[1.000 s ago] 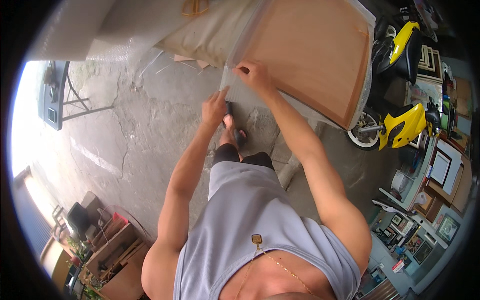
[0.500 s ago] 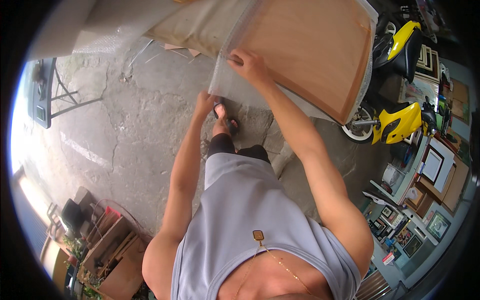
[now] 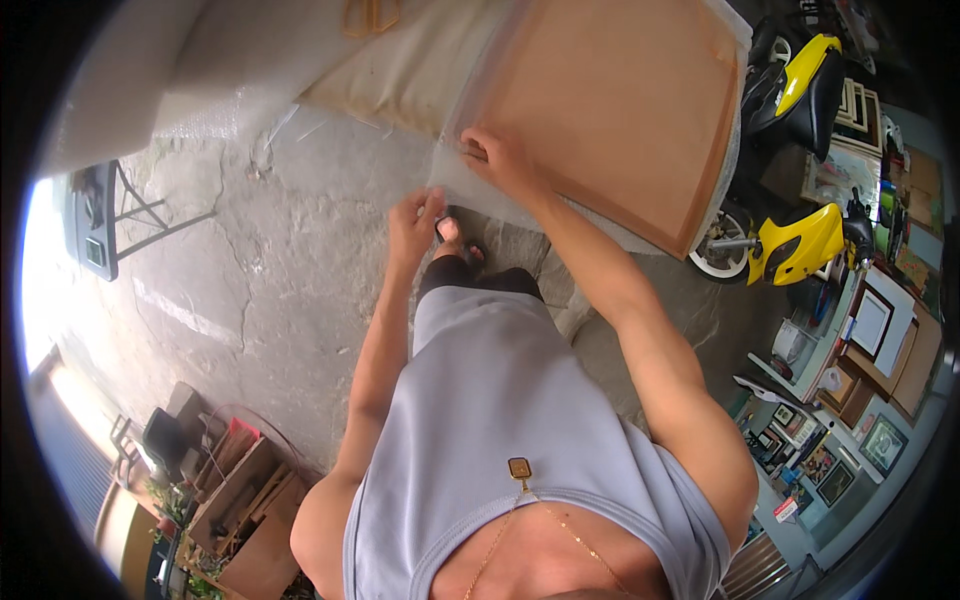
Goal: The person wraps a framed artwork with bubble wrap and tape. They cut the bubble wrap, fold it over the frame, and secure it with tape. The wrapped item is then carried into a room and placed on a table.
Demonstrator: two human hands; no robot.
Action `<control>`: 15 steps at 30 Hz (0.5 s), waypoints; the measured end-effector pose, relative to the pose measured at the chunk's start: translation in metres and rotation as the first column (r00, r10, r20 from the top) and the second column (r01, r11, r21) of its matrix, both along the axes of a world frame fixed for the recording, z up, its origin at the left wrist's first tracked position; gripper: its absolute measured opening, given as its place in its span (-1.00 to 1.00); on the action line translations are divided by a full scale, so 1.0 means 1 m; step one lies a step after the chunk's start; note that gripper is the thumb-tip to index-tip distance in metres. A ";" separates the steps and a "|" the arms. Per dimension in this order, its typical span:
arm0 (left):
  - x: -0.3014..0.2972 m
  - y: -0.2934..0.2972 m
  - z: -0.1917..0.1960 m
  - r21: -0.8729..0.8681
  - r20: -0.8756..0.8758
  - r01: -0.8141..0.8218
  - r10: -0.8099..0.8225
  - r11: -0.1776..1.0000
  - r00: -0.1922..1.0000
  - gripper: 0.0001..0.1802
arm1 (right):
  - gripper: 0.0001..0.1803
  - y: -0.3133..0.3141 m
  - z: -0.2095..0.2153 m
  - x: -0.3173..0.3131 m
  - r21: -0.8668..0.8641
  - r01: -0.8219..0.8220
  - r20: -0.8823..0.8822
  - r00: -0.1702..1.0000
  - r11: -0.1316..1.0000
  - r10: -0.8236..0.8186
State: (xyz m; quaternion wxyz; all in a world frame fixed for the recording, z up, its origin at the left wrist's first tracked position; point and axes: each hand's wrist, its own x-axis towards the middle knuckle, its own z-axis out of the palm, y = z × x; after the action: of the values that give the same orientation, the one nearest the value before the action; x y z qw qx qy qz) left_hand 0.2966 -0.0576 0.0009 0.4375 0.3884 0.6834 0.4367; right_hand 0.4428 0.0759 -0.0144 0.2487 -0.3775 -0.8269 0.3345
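Clear bubble wrap [image 3: 468, 190] underlaps your brown framed panel [image 3: 610, 110], upper right — left hand [image 3: 410, 222] pinches the wrap's corner, likely for tension; right hand [image 3: 497, 163], apart, curls at the panel's edge — can't tell its grip.

Right hand [image 3: 495, 162] curled (left hand [image 3: 411, 224] nearer torso [image 3: 530, 380]).
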 end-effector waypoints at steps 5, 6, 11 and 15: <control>-0.004 0.066 0.025 0.055 -0.156 0.071 -0.062 0.996 0.986 -0.63 | -0.81 0.009 -0.016 0.013 -0.393 -0.009 -0.063 0.998 0.920 -0.017; -0.005 0.082 0.026 0.032 -0.177 0.099 -0.092 0.995 0.980 -0.62 | -0.80 0.014 -0.029 0.015 -0.437 0.009 -0.097 0.994 0.899 -0.057; -0.012 0.147 0.003 -0.107 -0.206 0.148 -0.168 0.983 0.964 -0.56 | -0.69 0.042 -0.036 0.021 -0.429 -0.043 -0.154 0.988 0.902 -0.027; -0.014 0.172 -0.043 -0.316 -0.268 0.079 -0.169 0.945 0.948 -0.55 | -0.62 0.047 -0.002 0.015 -0.713 0.038 -0.007 0.998 0.701 -0.060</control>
State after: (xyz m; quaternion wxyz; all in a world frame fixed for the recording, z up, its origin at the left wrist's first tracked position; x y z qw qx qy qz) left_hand 0.2829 0.1141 -0.0423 0.4129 0.4200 0.7728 0.2365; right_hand 0.4576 0.1232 -0.0160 0.1046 -0.4611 -0.6197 0.6265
